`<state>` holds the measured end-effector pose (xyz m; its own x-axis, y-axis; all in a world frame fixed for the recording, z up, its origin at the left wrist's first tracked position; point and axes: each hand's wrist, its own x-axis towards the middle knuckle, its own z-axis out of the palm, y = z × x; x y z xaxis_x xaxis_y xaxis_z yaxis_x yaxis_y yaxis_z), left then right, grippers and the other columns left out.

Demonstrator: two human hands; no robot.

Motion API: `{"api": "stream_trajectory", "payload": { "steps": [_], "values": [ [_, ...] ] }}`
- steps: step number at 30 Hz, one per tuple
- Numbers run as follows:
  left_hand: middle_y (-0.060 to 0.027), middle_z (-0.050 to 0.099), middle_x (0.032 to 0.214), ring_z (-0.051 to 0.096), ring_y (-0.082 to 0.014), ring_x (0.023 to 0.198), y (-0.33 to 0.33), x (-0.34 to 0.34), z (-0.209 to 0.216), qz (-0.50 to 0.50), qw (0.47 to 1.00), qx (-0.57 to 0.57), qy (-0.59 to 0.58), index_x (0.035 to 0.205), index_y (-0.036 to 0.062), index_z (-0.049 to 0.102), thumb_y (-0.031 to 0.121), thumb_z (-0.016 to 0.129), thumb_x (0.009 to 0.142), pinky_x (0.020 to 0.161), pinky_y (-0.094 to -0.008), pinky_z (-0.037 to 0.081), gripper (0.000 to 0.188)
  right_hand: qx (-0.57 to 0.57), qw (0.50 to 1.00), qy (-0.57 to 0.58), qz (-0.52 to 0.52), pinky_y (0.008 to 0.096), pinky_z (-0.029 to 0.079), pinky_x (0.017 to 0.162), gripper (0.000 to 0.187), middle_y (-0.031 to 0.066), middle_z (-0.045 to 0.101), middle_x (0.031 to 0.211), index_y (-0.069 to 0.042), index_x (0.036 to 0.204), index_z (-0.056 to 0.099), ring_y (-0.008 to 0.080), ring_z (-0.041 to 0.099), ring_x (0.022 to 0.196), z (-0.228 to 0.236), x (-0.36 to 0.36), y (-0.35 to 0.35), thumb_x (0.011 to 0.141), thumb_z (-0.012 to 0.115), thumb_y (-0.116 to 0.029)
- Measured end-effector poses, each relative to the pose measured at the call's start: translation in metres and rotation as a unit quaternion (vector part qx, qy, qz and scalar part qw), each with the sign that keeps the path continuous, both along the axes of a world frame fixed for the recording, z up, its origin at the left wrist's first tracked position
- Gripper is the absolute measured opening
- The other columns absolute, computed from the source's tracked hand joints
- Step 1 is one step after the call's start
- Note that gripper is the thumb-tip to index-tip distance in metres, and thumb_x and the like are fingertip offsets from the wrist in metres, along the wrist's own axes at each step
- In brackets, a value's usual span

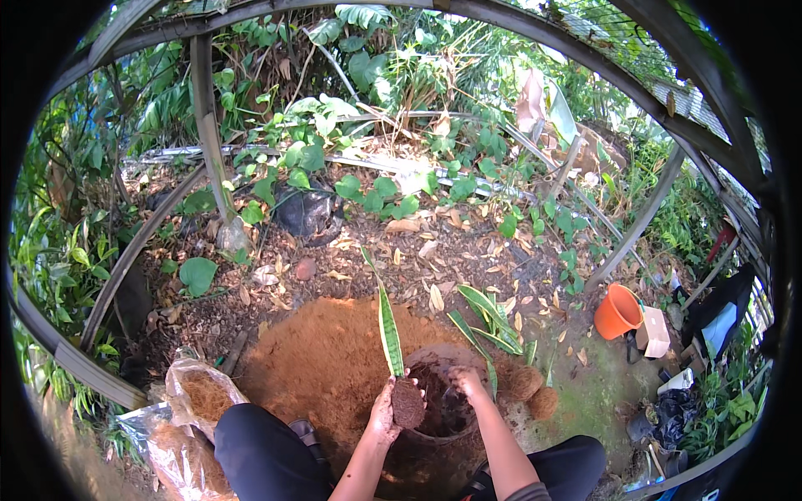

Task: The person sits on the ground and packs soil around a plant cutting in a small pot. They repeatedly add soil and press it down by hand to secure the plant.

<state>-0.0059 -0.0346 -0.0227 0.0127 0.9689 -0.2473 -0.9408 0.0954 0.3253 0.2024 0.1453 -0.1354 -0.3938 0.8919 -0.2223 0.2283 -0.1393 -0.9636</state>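
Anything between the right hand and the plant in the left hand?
Only fingertips of the left hand, right of the root ball; nothing else visible stands between the plant and the right hand.

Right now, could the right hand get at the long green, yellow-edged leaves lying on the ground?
Probably yes: the right hand is over the round, dark container, the leaves lie close beside it, and nothing visible blocks the way.

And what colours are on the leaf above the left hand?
The leaf is green with yellow edges, head view.
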Motion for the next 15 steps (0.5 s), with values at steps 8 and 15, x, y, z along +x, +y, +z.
{"api": "stream_trajectory", "payload": {
  "steps": [8, 15],
  "values": [
    [-0.0043, 0.061, 0.105, 0.062, -0.0266, 0.093, 0.010, -0.017, -0.006, 0.009, 0.999, -0.031, 0.028, 0.125, 0.0135, 0.051, 0.042, 0.045, 0.096, 0.079, -0.0447, 0.053, 0.041, 0.096, 0.860, -0.480, 0.143, 0.0434, 0.049, 0.087, 0.027, 0.0228, 0.066, 0.096, 0.003, 0.095, 0.067, 0.0365, 0.061, 0.100, -0.091, -0.010, 0.022, 0.076, 0.058, -0.012],
    [-0.0061, 0.059, 0.108, 0.061, -0.0268, 0.096, 0.022, -0.016, -0.016, 0.001, 0.999, -0.037, 0.032, 0.126, 0.0113, 0.049, 0.044, 0.043, 0.097, 0.081, -0.0454, 0.053, 0.044, 0.100, 0.857, -0.475, 0.176, 0.0395, 0.041, 0.102, 0.064, 0.0282, 0.050, 0.127, 0.004, 0.134, 0.038, 0.0359, 0.048, 0.121, -0.078, -0.044, 0.009, 0.075, 0.059, -0.011]
  ]
}}
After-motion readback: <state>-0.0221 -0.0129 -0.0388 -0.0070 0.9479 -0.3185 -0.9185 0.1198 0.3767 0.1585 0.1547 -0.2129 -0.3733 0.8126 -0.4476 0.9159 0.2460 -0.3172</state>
